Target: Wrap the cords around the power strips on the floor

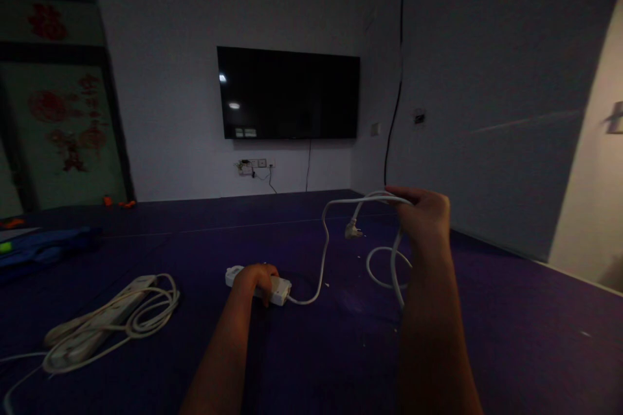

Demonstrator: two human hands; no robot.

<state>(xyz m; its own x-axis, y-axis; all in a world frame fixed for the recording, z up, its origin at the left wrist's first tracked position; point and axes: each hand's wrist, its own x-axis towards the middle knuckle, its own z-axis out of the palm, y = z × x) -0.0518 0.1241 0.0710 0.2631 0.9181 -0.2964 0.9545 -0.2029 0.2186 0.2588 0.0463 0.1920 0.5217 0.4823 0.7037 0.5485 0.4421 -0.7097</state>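
My left hand [259, 277] is wrapped over the middle of a white power strip [281, 290] low over the purple surface [311, 363]. From the strip's right end a white cord [323, 246] rises and arcs across to my right hand [424, 211]. The fingers of that hand are closed on the cord, held up off the surface. Below it hangs a loop of the same cord, and the plug [353, 229] dangles to the left of the hand. The palm side of my right hand is partly hidden.
Another white power strip [97, 327] lies at the left with its cord coiled over it. Dark blue cloth [48, 245] and small orange objects [117, 201] are at the far left. A television [292, 94] hangs on the wall above sockets [256, 165]; a black cable [400, 65] runs down the right wall.
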